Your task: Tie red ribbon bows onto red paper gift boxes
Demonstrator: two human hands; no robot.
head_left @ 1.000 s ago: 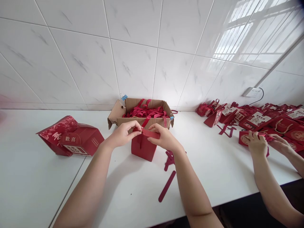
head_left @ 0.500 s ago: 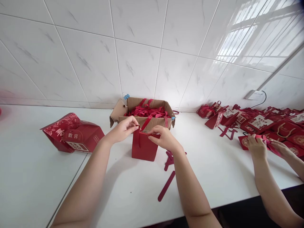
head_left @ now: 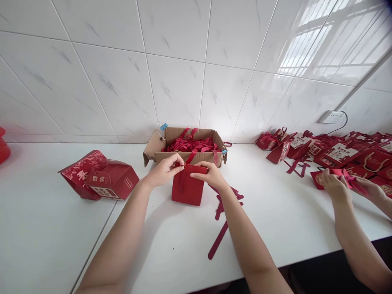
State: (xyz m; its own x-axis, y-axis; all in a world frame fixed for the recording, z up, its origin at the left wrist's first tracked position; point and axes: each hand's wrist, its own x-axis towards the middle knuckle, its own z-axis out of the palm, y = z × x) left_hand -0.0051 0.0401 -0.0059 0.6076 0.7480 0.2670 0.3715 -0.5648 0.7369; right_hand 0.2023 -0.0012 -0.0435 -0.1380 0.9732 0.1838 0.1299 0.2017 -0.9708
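A red gift bag [head_left: 191,190] made of stiff paper stands on the white table in front of me. At its top left corner my left hand [head_left: 168,169] is closed in a pinch on a red ribbon [head_left: 181,179], whose tail hangs down the bag's front. My right hand [head_left: 210,175] grips the bag's top right edge between thumb and fingers. A small hole shows in the top edge between the hands. Another stretch of ribbon [head_left: 192,156] rises behind the bag, in front of the carton.
Behind the bag a cardboard box [head_left: 171,157] holds many red ribbons. Loose ribbon strips [head_left: 218,241] lie right of the bag. Two red printed boxes [head_left: 112,177] stand left. Finished-looking red boxes [head_left: 337,157] crowd the right, where a co-worker's hands [head_left: 337,185] handle a ribboned box.
The bag's top edges have come together into one flat edge between my hands. My right hand has shifted slightly on it. The view has tilted a little.
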